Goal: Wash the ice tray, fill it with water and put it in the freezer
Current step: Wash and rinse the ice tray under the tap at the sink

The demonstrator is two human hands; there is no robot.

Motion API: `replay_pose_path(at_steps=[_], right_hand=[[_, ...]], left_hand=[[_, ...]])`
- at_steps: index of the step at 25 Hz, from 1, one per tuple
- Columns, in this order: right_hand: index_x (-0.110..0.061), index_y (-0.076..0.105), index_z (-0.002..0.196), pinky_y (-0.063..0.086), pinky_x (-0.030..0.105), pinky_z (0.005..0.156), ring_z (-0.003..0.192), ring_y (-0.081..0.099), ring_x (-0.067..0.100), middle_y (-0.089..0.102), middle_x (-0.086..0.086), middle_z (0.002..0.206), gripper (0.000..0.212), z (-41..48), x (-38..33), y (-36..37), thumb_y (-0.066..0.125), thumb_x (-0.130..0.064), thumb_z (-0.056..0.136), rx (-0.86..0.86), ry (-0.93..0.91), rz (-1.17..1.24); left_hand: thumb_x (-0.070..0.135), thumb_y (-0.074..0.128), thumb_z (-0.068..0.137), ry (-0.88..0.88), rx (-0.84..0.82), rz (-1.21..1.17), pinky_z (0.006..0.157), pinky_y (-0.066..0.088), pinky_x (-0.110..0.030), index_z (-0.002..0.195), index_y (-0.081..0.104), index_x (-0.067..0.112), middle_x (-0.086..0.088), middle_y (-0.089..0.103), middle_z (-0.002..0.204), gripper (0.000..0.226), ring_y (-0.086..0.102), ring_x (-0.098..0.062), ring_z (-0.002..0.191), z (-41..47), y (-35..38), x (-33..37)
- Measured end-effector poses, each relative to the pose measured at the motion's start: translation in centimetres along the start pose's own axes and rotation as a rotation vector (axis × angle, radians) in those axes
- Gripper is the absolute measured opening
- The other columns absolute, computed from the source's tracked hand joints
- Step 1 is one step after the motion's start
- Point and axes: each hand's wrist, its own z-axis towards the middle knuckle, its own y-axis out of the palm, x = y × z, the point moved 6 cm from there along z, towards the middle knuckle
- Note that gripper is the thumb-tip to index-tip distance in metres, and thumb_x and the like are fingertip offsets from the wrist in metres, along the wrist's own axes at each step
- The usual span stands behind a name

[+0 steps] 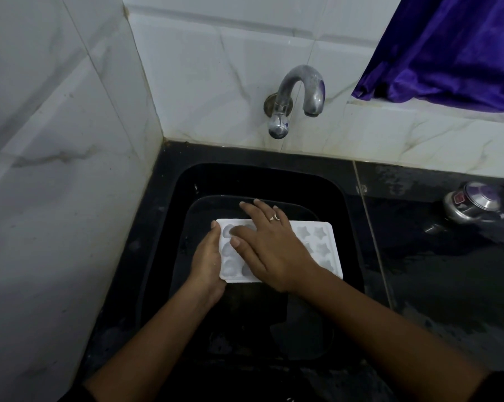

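One ice tray (318, 242) in sink (343, 216); left hand (207, 258) seemingly grasps edge; right hand (274, 248) rests flat, fingers straight.

Home kitchen: black sink (343, 216) in dark counter (436, 256), wall tap (298, 97), marble tiles (216, 82), pressure cooker lid (473, 206)

Middle of the ice tray (321, 248) beneath the right hand (274, 250).

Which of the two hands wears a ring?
The right hand, spread flat over the white ice tray, has a ring; the left hand, holding the tray's edge, has none.
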Motion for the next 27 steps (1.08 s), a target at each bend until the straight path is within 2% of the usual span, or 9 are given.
replay_pose_path(at_steps=[2, 4, 6, 9, 12, 16, 19, 25, 27], right_hand=[[-0.027, 0.067, 0.124, 0.015, 0.052, 0.126, 0.155, 0.024, 0.029, 0.038, 0.01, 0.162, 0.05, -0.6, -0.7, -0.4, 0.025, -0.049, 0.109, 0.006, -0.061, 0.004], [-0.029, 0.066, 0.125, 0.013, 0.052, 0.127, 0.155, 0.022, 0.029, 0.037, 0.01, 0.161, 0.046, -1.3, -1.3, 0.2, 0.028, -0.048, 0.11, -0.024, -0.119, -0.012], [-0.031, 0.067, 0.122, 0.012, 0.055, 0.126, 0.156, 0.02, 0.03, 0.036, 0.009, 0.163, 0.047, -1.2, -1.2, 0.5, 0.026, -0.05, 0.109, -0.035, -0.082, -0.023], [-0.025, 0.067, 0.12, 0.015, 0.057, 0.124, 0.156, 0.02, 0.031, 0.036, 0.01, 0.162, 0.048, -0.7, -1.8, 1.1, 0.027, -0.049, 0.109, -0.058, -0.096, -0.06], [-0.03, 0.07, 0.119, 0.015, 0.058, 0.124, 0.155, 0.022, 0.032, 0.036, 0.009, 0.162, 0.049, -0.9, -1.6, 1.0, 0.027, -0.05, 0.109, -0.031, -0.102, -0.086], [-0.027, 0.071, 0.115, 0.017, 0.059, 0.123, 0.155, 0.021, 0.032, 0.037, 0.01, 0.162, 0.051, -0.5, -2.0, 1.1, 0.026, -0.05, 0.108, -0.046, -0.096, -0.086], [-0.034, 0.071, 0.119, 0.015, 0.059, 0.124, 0.155, 0.022, 0.031, 0.037, 0.008, 0.162, 0.051, -1.0, -1.5, 0.7, 0.024, -0.051, 0.109, -0.026, -0.09, -0.09], [-0.031, 0.072, 0.115, 0.016, 0.059, 0.124, 0.156, 0.021, 0.03, 0.038, 0.008, 0.162, 0.052, -1.0, -1.5, 0.9, 0.025, -0.051, 0.109, -0.012, -0.044, -0.035], [-0.031, 0.07, 0.12, 0.015, 0.057, 0.125, 0.156, 0.021, 0.03, 0.038, 0.008, 0.161, 0.051, -1.4, -1.5, 1.0, 0.024, -0.051, 0.109, -0.004, -0.065, -0.041]], left_hand=[[0.06, 0.044, 0.105, 0.021, 0.001, -0.007, 0.095, 0.058, -0.05, 0.125, 0.072, 0.005, -0.023, 0.076, 0.119, 0.065, 0.072, -0.04, 0.114, -0.1, 0.2, 0.3], [0.061, 0.043, 0.105, 0.035, -0.001, 0.014, 0.098, 0.057, -0.048, 0.129, 0.071, 0.005, -0.022, 0.076, 0.121, 0.067, 0.073, -0.038, 0.116, 0.2, 0.1, 0.5], [0.061, 0.043, 0.105, 0.044, 0.008, 0.038, 0.1, 0.056, -0.048, 0.128, 0.071, 0.007, -0.021, 0.076, 0.121, 0.065, 0.073, -0.037, 0.115, 0.3, 0.2, 0.5], [0.063, 0.046, 0.103, 0.052, -0.012, 0.045, 0.104, 0.054, -0.047, 0.129, 0.071, 0.008, -0.023, 0.073, 0.127, 0.066, 0.073, -0.035, 0.117, 0.3, 0.5, 0.2], [0.06, 0.044, 0.106, 0.037, 0.015, 0.048, 0.09, 0.058, -0.043, 0.123, 0.073, 0.008, -0.02, 0.077, 0.118, 0.062, 0.075, -0.034, 0.111, 0.2, 0.2, 0.1], [0.058, 0.042, 0.107, 0.062, 0.01, 0.057, 0.095, 0.057, -0.043, 0.125, 0.073, 0.009, -0.019, 0.077, 0.119, 0.06, 0.076, -0.031, 0.109, 0.1, 0.3, 0.0], [0.058, 0.043, 0.107, 0.033, -0.002, 0.023, 0.084, 0.059, -0.042, 0.12, 0.074, 0.007, -0.019, 0.079, 0.113, 0.061, 0.078, -0.032, 0.101, -0.2, 0.2, 0.2], [0.06, 0.042, 0.106, 0.049, 0.013, 0.071, 0.095, 0.058, -0.048, 0.126, 0.072, 0.009, -0.019, 0.078, 0.118, 0.063, 0.075, -0.035, 0.11, -0.2, 0.1, -0.1], [0.059, 0.043, 0.106, 0.05, 0.013, 0.048, 0.099, 0.057, -0.049, 0.124, 0.073, 0.008, -0.02, 0.077, 0.118, 0.063, 0.075, -0.036, 0.112, -0.2, 0.0, 0.1]])
